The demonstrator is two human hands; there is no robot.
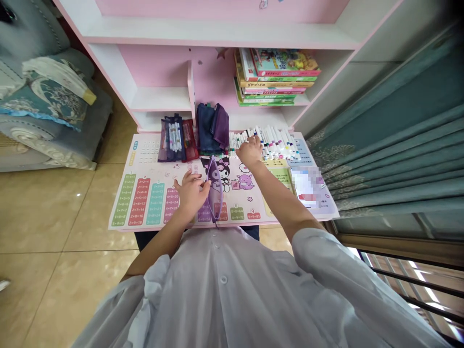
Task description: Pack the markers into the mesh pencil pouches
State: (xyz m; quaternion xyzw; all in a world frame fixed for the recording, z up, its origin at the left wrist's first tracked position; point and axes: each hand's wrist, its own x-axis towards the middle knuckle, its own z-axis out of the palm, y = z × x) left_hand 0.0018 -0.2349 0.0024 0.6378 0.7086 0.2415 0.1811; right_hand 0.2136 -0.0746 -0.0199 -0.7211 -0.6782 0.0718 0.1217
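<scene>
A purple mesh zip pouch (216, 193) stands with its mouth unzipped near the desk's front edge. My left hand (192, 191) is beside it, fingers spread, the thumb touching the pouch's left rim. Farther back, my right hand (250, 151) reaches onto a row of white markers (275, 142) with coloured caps, its thumb apart from the bent fingers. The fingertips are partly hidden among the markers, and no marker shows lifted in them.
Behind my left hand lie a dark mesh pouch holding markers (174, 137), a red pouch (189, 140) and stacked navy and purple pouches (213, 126). Books (275, 79) are piled on the pink shelf. A partly blurred flat object (306, 188) lies at the right of the printed desk mat (181, 166).
</scene>
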